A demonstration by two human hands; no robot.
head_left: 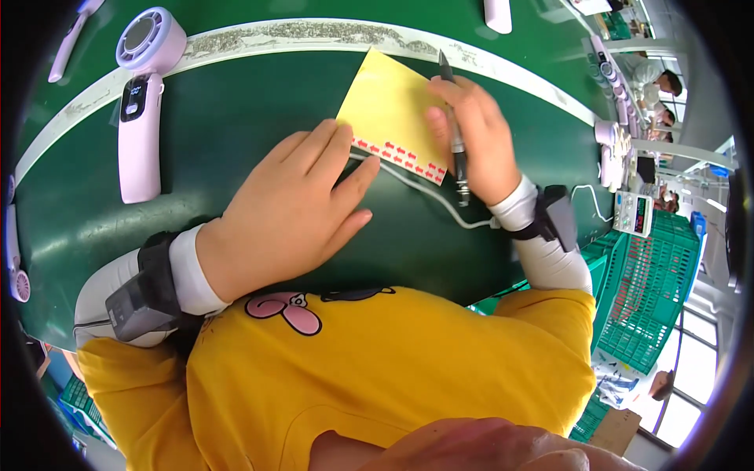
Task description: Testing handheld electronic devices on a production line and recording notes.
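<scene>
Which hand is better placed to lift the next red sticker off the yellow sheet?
Probably the right hand: it grips the tweezers, tips pointing down beside the row of red stickers on the yellow sheet. The left hand lies flat, fingers pressing the sheet's corner, so it serves to steady it.

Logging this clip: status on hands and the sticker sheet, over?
Left hand flat, fingertips on yellow sticker sheet. Right hand grips pen-like tool at the sheet. White cable below sheet.
</scene>
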